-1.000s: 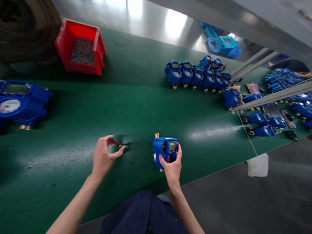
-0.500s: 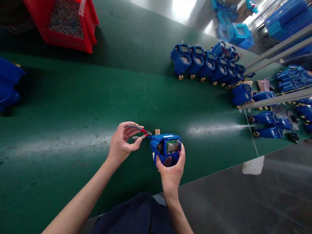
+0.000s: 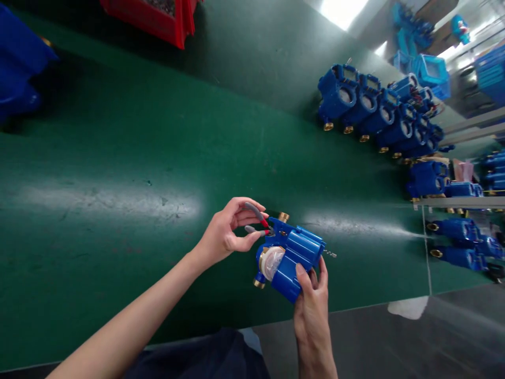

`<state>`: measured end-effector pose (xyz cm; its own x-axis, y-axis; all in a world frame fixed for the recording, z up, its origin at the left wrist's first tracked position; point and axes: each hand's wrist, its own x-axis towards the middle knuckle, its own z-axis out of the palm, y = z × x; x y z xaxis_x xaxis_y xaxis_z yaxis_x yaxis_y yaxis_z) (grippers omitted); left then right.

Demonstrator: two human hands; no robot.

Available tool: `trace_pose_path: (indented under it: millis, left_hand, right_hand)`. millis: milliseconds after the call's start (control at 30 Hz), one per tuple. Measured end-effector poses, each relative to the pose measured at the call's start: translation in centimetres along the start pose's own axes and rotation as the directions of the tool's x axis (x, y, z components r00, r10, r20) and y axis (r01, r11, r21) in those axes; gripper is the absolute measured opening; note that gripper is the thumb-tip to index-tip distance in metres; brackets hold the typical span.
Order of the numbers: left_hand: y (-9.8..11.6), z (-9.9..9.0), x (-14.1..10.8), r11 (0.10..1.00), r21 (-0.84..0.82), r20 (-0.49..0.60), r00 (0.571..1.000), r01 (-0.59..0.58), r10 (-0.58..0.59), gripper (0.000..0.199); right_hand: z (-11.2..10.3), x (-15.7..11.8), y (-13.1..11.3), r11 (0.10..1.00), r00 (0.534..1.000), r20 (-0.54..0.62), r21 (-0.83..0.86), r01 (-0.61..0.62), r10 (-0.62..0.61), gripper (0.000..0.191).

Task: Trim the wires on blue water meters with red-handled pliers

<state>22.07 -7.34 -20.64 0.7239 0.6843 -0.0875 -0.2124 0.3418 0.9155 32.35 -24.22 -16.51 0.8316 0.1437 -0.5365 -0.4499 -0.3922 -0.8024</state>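
Observation:
My left hand [image 3: 229, 229] is closed around the grey and red handles of a pair of pliers [image 3: 263, 221]. The jaws of the pliers are at the upper left edge of a blue water meter [image 3: 303, 245]; whether they grip anything there I cannot make out. My right hand [image 3: 313, 284] holds the blue housing of this meter from the right, thumb on top. The housing is tilted aside, and a round whitish meter face [image 3: 272, 262] shows at its left. Brass threaded ends stick out above and below. A short metallic piece [image 3: 330, 253] juts from the right side.
A row of blue meters [image 3: 366, 108] stands at the back right of the green table [image 3: 158, 147]. More meters [image 3: 453, 229] lie beyond a seam at the right. A red bin [image 3: 158, 18] is at the top left, a blue object [image 3: 23, 63] at the far left.
The meter's housing has been turned; its display no longer shows and the round face is exposed at the left. Both hands appear further right, and the whole view has shifted.

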Motion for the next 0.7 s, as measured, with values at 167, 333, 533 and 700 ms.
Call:
trace_pose_path:
  millis: [167, 333, 533, 700]
  left_hand:
    - [-1.1, -0.5, 2.9, 0.999, -0.011, 0.169, 0.984, -0.046, 0.047, 0.045]
    - [-1.3, -0.2, 6.0, 0.999, -0.013, 0.339, 0.94, -0.032, 0.034, 0.033]
    - [-2.4, 1.0, 6.5, 1.0, 0.009, 0.223, 0.975, 0.015, -0.016, 0.033]
    - [-3.4, 1.7, 3.1, 0.991, -0.079, -0.126, 0.985, 0.107, -0.117, 0.034]
  right_hand:
    - [-0.3, 0.7, 0.4, 0.999, 0.999, 0.018, -0.005, -0.045, 0.045, 0.089]
    - [-0.4, 1.1, 0.6, 0.997, 0.997, 0.015, -0.019, -0.069, 0.07, 0.092]
    - [-0.6, 1.3, 0.9, 0.997, 0.998, 0.025, -0.051, -0.062, 0.063, 0.093]
    - [-0.5, 1.3, 0.8, 0.997, 0.997, 0.019, -0.029, -0.073, 0.073, 0.093]
